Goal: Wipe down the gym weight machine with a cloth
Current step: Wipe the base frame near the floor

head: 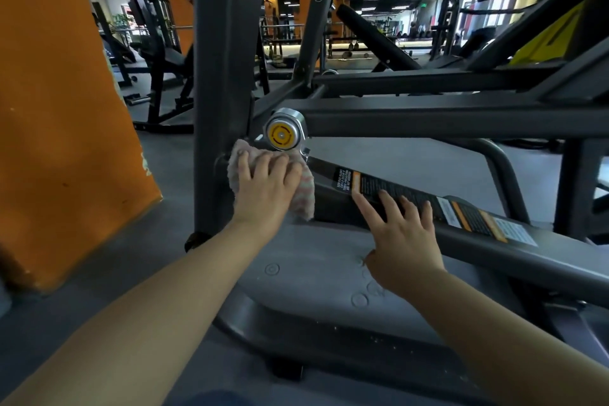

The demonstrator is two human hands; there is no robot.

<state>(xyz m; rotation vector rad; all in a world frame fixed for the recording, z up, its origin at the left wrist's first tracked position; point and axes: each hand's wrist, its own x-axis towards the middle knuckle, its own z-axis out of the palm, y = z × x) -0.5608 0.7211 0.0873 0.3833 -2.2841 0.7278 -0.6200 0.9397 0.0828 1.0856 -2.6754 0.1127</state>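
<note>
The dark grey weight machine frame (428, 115) fills the view, with a silver pivot hub (284, 132) that has a yellow centre. My left hand (263, 188) presses a pale pink-striped cloth (304, 198) flat against the frame joint just below the hub, fingers spread over the cloth. My right hand (402, 234) rests with straight fingers on the sloping lower bar (494, 241), touching its black and orange warning label (395, 189).
A grey upright post (224, 43) stands left of the hub. An orange pillar (59, 109) rises at the far left. A grey base plate (313, 277) lies under my forearms. Benches and racks (158, 69) stand behind on the grey floor.
</note>
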